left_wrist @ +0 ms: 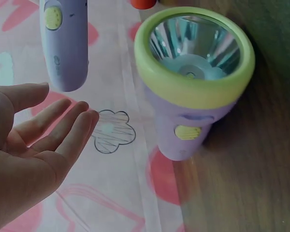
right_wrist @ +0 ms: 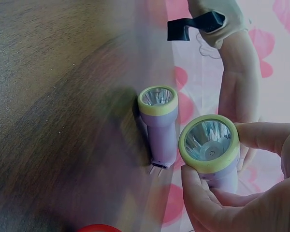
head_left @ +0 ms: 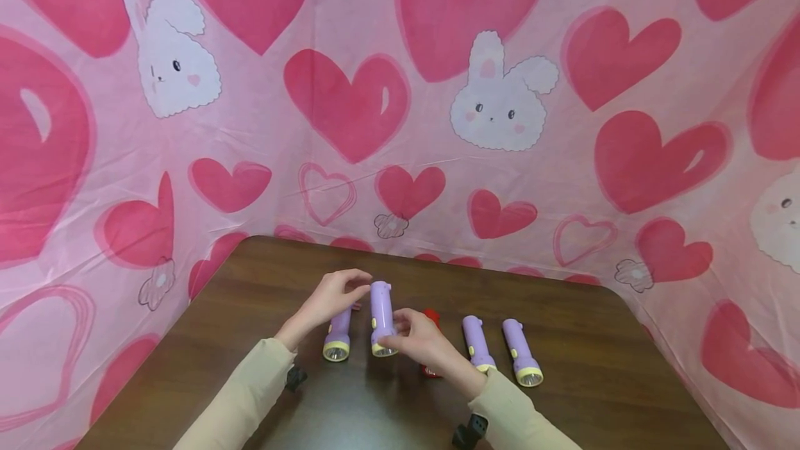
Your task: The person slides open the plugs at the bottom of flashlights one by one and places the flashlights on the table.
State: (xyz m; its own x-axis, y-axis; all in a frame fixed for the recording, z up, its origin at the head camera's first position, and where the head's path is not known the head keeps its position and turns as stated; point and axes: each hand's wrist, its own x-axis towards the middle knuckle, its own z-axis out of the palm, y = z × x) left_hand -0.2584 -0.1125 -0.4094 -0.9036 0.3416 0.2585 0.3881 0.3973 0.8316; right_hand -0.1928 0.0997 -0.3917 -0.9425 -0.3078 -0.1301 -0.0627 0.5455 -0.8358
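My right hand (head_left: 421, 342) pinches a purple flashlight (head_left: 380, 307) by its yellow-rimmed head, thumb and fingers on either side of the rim in the right wrist view. That flashlight is raised above the table, lens toward me. Beside its tail end is my left hand (head_left: 334, 297), fingers extended and apart from it; the left wrist view shows a gap between fingertips and tail. Below the left hand lies another purple flashlight (right_wrist: 162, 130) on the table, metal plug prongs (right_wrist: 157, 170) sticking out of its tail. A red flashlight (head_left: 432, 314) is partly hidden behind my right hand.
To the right, two more purple flashlights (head_left: 476, 339) (head_left: 521, 349) lie on the brown wooden table (head_left: 600, 339), lenses toward me. A pink cloth (head_left: 350, 193) with hearts and rabbits hangs around the table's far and side edges.
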